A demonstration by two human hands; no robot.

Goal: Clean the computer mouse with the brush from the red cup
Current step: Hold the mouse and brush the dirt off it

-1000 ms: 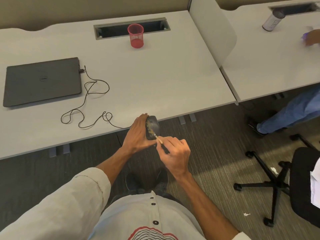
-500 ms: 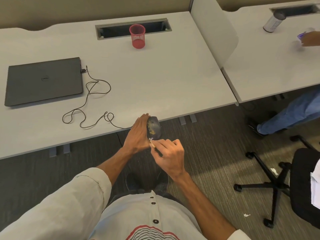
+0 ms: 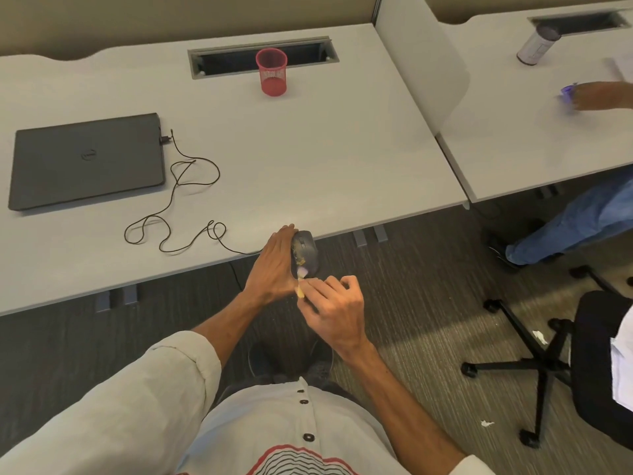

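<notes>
My left hand [image 3: 274, 265] holds a dark grey computer mouse [image 3: 306, 250] just off the front edge of the white desk [image 3: 308, 159], tilted with its top facing right. Yellowish crumbs cling to the mouse's near half. My right hand [image 3: 334, 311] pinches a small brush [image 3: 300, 282] with a pale wooden handle, and its light bristles touch the near end of the mouse. The red mesh cup [image 3: 271, 76] stands upright at the back of the desk, far from both hands.
A shut dark laptop [image 3: 87, 159] lies at the desk's left, with the mouse's thin black cable [image 3: 178, 207] looping from it to the front edge. Another person's arm [image 3: 603, 96] and a grey can [image 3: 537, 46] are on the right-hand desk. An office chair [image 3: 596, 365] stands at the right.
The brush has slid from the middle of the mouse toward its near end, and my right hand has drawn back a little toward me. My left hand keeps its hold.
</notes>
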